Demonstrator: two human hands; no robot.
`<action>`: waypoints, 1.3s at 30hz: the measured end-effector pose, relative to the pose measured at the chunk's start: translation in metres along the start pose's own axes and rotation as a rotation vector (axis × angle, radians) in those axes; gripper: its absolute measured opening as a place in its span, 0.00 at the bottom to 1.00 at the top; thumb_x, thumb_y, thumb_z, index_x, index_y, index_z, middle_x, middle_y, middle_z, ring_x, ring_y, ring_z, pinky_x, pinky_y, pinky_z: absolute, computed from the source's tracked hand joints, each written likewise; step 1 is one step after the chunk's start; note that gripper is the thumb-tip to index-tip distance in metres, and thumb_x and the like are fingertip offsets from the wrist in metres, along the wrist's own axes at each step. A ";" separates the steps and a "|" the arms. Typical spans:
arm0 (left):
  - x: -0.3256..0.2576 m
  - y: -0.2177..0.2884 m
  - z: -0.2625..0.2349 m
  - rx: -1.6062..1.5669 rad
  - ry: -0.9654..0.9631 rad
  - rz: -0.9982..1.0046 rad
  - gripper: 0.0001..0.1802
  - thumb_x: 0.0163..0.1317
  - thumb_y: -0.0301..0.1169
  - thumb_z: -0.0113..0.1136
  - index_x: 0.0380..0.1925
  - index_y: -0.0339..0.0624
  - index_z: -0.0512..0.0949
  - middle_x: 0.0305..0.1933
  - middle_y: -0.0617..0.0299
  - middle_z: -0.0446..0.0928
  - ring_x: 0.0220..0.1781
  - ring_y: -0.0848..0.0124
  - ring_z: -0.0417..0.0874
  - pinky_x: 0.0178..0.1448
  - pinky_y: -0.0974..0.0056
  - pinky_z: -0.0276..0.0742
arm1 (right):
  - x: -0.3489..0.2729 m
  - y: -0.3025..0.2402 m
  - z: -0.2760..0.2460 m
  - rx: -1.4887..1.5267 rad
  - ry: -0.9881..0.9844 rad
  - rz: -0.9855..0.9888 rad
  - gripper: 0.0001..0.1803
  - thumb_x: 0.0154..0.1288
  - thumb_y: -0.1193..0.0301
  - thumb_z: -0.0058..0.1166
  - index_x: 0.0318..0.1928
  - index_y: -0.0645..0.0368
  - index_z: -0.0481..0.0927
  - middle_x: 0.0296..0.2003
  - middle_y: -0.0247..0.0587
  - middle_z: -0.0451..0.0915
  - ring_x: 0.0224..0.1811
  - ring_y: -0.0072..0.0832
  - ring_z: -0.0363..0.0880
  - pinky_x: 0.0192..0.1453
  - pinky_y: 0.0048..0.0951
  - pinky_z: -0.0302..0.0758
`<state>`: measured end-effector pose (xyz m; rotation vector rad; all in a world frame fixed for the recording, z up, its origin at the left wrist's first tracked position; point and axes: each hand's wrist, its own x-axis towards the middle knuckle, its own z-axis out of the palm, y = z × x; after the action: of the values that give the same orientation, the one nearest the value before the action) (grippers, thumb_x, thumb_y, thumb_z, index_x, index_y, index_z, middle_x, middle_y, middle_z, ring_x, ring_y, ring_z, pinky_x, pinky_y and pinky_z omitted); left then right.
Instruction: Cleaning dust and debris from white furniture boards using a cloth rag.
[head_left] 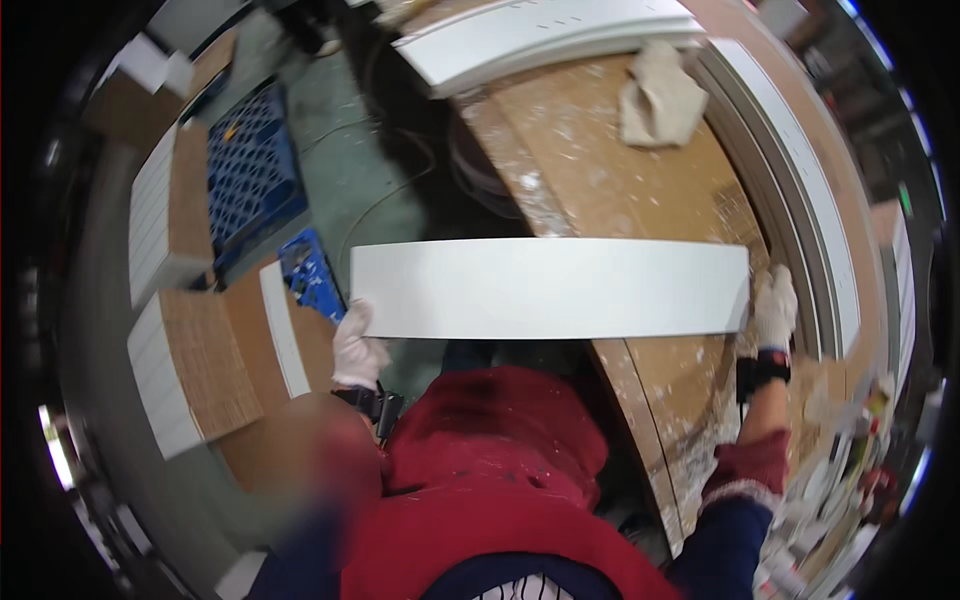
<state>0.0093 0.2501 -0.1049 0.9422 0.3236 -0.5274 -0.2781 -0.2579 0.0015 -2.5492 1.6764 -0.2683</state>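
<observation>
Head view | one white panel (550, 288) | two gloved hands: left hand (357, 350), right hand (774, 308), fingers clasping its ends

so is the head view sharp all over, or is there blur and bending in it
Head view: the white panel held by the left hand and right hand is fairly crisp; its straight edges bow from the fisheye lens; a smeared patch sits lower left; the rim is dark and streaked.

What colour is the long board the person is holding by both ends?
White. The board is plain and unpatterned, seen best in the head view, gripped by the left hand and right hand.
</observation>
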 end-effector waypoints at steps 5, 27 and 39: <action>-0.010 0.004 -0.002 0.000 -0.068 -0.020 0.17 0.62 0.35 0.61 0.47 0.36 0.76 0.44 0.58 0.80 0.43 0.65 0.83 0.47 0.61 0.80 | -0.017 -0.025 0.015 -0.060 -0.124 -0.181 0.12 0.69 0.68 0.43 0.47 0.60 0.71 0.40 0.62 0.78 0.45 0.59 0.76 0.46 0.50 0.72; -0.016 0.005 0.014 -0.516 -0.369 -0.247 0.49 0.62 0.72 0.28 0.68 0.45 0.59 0.66 0.56 0.68 0.66 0.61 0.69 0.65 0.56 0.68 | -0.272 -0.401 0.067 0.040 -0.126 -1.137 0.11 0.63 0.70 0.47 0.44 0.60 0.71 0.32 0.43 0.76 0.28 0.37 0.79 0.27 0.37 0.77; -0.014 0.010 0.018 -0.375 -0.382 -0.234 0.53 0.59 0.74 0.29 0.66 0.36 0.61 0.64 0.48 0.67 0.65 0.51 0.69 0.64 0.45 0.69 | -0.208 -0.265 0.049 0.195 -0.111 -0.587 0.04 0.66 0.69 0.48 0.36 0.55 0.73 0.25 0.45 0.77 0.26 0.42 0.79 0.30 0.42 0.76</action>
<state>0.0040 0.2442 -0.0817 0.4287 0.1768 -0.8149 -0.1102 0.0366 -0.0254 -2.7731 0.7864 -0.2969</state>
